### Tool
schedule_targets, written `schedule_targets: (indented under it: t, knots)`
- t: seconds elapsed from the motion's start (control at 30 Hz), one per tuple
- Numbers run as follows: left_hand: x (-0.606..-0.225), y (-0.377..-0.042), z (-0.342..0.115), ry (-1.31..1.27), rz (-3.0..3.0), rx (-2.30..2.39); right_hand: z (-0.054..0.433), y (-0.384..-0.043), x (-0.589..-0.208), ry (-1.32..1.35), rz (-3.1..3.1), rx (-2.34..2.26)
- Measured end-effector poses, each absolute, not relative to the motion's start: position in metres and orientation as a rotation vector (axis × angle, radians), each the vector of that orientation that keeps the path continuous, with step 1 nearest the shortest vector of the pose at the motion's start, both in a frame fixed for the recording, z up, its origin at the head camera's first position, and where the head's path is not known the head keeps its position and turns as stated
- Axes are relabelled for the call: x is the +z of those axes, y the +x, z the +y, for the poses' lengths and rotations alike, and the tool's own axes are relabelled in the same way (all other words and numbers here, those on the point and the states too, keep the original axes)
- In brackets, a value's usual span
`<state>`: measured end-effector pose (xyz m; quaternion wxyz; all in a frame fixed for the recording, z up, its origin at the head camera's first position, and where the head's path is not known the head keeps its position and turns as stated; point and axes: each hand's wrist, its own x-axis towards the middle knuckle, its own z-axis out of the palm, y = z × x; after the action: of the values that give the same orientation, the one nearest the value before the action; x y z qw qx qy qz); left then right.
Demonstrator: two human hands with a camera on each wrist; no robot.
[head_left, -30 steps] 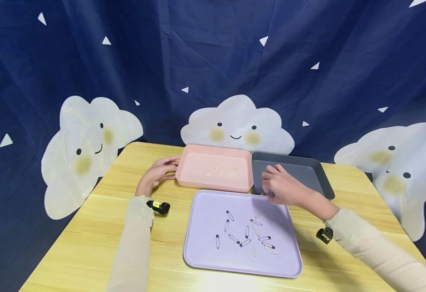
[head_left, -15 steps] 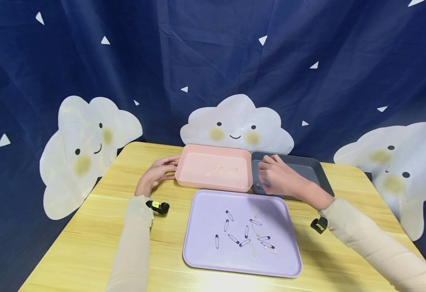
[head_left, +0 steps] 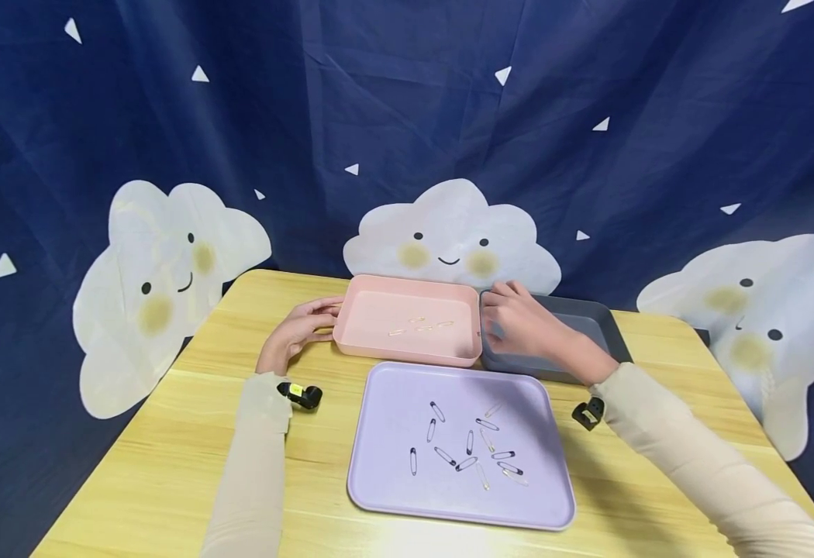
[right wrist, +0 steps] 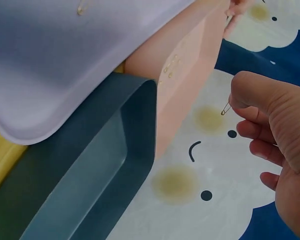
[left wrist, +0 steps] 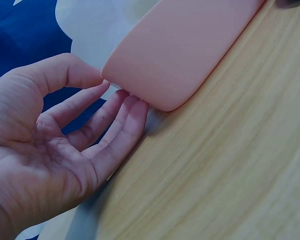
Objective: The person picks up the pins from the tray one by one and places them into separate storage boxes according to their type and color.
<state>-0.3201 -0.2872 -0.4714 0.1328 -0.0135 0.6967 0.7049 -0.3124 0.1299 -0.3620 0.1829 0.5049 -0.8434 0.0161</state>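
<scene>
Right hand [head_left: 519, 322] up over the far dark tray's [head_left: 581, 322] left end, and it's pinching a gold pin [right wrist: 225, 108], long axis slanting out, clasp end away from the fingertips! Pink tray [head_left: 372, 353] lies just left, the two trays' adjoining walls right beside that hand. Left hand [head_left: 301, 324], relaxed, touches the pink tray's left end. Near side: lilac tray [head_left: 393, 403], black pins [head_left: 453, 463] scattered.

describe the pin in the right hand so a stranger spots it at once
Behind the purple tray sits a dark tray, with the right hand over it. That hand pinches a gold pin, the only visible pin not lying in a tray.
</scene>
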Motion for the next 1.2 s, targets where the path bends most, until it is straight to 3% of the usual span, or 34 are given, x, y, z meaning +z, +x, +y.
schedule_targets:
  t: [1.2]
  knots:
    - [-0.477, -0.322, -0.287, -0.065, 2.043, 2.051, 0.086, -0.34, -0.387, 1.417, -2.389, 0.128]
